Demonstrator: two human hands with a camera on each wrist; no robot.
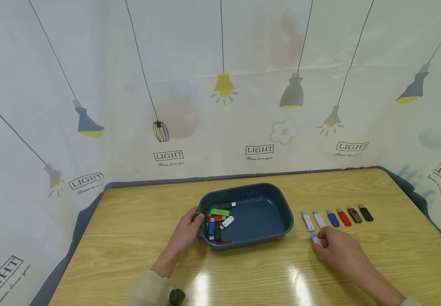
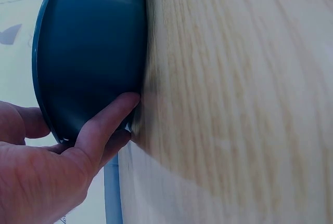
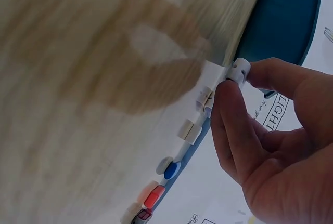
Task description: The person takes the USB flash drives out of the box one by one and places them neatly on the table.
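Note:
A dark teal plastic bin (image 1: 266, 216) sits on the wooden table, with several USB sticks heaped at its left end, among them a green one (image 1: 220, 212) and a blue one (image 1: 211, 226). My left hand (image 1: 186, 227) grips that end, thumb over the rim and fingers against the outer wall (image 2: 88, 42). To the right of the bin, my right hand (image 1: 339, 250) pinches a white and lavender USB stick (image 1: 316, 240) between thumb and fingers; its white end (image 3: 239, 71) shows in the right wrist view. Just beyond this hand lies a white USB stick (image 1: 307, 222).
A row of USB sticks runs rightward along the table (image 1: 128, 238): another white one (image 1: 319, 219), a blue (image 1: 333, 218), a red (image 1: 344, 217), a dark red and grey (image 1: 355, 215) and a black (image 1: 365, 213). Behind the table hangs a lamp-printed cloth (image 1: 205, 140).

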